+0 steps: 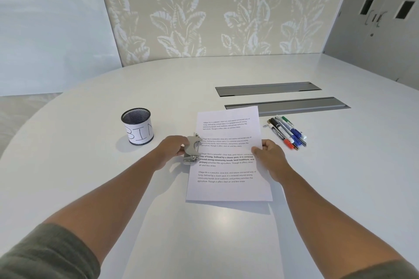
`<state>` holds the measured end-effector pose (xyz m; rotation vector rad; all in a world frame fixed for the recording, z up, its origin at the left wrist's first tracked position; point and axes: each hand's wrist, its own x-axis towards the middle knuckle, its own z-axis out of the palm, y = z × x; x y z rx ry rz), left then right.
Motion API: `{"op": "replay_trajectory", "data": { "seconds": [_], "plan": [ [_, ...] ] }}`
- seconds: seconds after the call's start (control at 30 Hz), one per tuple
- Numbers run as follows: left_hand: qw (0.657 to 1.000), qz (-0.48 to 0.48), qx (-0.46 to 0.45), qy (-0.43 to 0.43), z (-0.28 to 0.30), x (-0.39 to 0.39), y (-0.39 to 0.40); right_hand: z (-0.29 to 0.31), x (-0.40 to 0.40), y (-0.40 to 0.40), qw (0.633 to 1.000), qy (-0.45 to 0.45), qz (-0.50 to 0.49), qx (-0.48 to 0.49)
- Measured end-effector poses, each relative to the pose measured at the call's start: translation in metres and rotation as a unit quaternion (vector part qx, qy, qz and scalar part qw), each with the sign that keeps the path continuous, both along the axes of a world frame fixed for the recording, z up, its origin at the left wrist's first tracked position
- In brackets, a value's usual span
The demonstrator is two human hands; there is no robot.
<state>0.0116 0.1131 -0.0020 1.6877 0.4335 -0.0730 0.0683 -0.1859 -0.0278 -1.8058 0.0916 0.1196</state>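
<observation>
Metal hole punch (pixel 192 149) meets the left edge of a printed sheet (pixel 229 165) at mid-table, the left hand (pixel 172 149) curled around it. The right hand (pixel 267 154) pinches the sheet's right edge. Lining up seems in hand (next, likely, a firm squeeze). A mesh bin (pixel 137 127) stands far left, markers (pixel 288 130) lie right.

Left hand (pixel 171 149) grips punch (pixel 192 150); right hand (pixel 268 154) pinches paper (pixel 229 165).

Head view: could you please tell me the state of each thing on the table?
Sheet: print up, right edge pinched by right hand.
Hole punch: gripped by left hand, at sheet's left edge.
Mesh cup: upright.
Markers: capped, lying flat.
Table hatches: shut.
</observation>
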Motion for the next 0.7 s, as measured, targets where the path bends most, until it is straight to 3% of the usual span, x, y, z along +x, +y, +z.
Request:
{"op": "replay_trajectory", "data": {
  "seconds": [0.7],
  "plan": [
    [0.995,0.012,0.092,0.04,-0.008,-0.016,-0.018,-0.008,-0.016,-0.001,0.998,0.031,0.01,-0.049]
  ]
}}
